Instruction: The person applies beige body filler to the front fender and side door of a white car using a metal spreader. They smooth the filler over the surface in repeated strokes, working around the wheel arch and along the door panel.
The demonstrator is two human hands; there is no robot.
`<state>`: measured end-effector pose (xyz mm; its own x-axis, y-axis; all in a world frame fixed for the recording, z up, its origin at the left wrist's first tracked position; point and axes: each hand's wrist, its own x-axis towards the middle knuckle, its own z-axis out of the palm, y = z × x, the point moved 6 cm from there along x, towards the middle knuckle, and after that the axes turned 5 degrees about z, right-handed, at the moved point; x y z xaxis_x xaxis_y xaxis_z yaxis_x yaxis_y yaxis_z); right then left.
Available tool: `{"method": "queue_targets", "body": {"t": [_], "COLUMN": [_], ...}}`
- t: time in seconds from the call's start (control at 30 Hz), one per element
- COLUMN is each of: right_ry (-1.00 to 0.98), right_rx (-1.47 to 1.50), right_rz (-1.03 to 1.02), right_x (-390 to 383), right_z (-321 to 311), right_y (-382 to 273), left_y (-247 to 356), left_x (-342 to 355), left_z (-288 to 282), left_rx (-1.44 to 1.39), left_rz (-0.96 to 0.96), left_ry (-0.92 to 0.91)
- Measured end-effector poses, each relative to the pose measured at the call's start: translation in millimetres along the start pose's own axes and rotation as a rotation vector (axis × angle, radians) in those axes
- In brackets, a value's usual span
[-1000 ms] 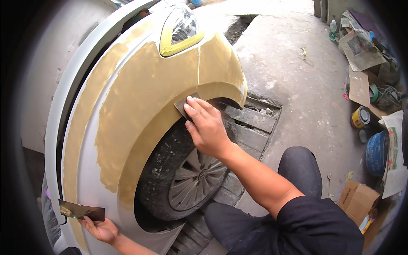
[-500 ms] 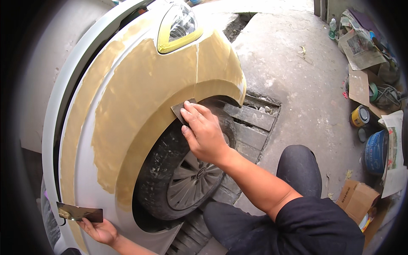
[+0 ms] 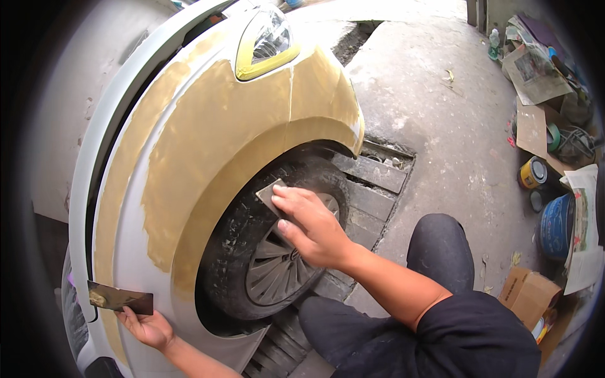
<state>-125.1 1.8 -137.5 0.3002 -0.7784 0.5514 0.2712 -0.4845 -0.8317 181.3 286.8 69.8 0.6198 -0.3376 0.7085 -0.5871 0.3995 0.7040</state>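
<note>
My right hand (image 3: pixel 315 228) pinches a small flat putty spreader (image 3: pixel 269 194) in front of the black tyre (image 3: pixel 228 268), below the wheel arch edge and apart from the panel. At the lower left, my left hand (image 3: pixel 149 328) grips a dark rectangular putty board (image 3: pixel 137 302) by its lower edge. A lump of tan putty (image 3: pixel 107 297) sits on the board's left end. Tan filler covers much of the white car fender (image 3: pixel 195 145) and the rim of its arch, with bare white strips between the patches.
Yellow masking tape borders the headlight (image 3: pixel 272 38). Slats (image 3: pixel 372 173) cover a floor pit beside the wheel. Along the right wall lie newspapers (image 3: pixel 535 69), a yellow-and-black can (image 3: pixel 533 172), a blue bucket (image 3: pixel 556 227) and a cardboard box (image 3: pixel 528 293).
My right hand has drawn the spreader off the wheel arch edge, down and toward me, over the tyre. My left hand and the board have barely shifted.
</note>
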Motion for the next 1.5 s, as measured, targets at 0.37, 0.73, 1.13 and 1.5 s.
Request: {"method": "queue_targets", "body": {"t": [0.37,0.73,1.13,1.5], "right_ry": [-0.297,0.218,0.056,0.083], "right_rx": [0.453,-0.444,-0.433,-0.465], "right_rz": [-0.335,-0.059,-0.173,-0.159], "right_x": [-29.2,86.7,39.4,51.2], "right_z": [0.6,-37.9,40.4,52.9], "right_y": [-37.4,23.8,-31.9,-40.0], "left_y": [-19.8,15.2,6.4,2.0], "left_x": [-160.6,-81.3,-30.2,-32.5], "left_z": [182.5,50.1,-45.9,-51.6], "left_rx": [-0.368,-0.075,0.005,-0.034], "left_rz": [-0.399,-0.059,0.06,0.105], "left_ry": [-0.148,-0.007,0.166,0.145]}}
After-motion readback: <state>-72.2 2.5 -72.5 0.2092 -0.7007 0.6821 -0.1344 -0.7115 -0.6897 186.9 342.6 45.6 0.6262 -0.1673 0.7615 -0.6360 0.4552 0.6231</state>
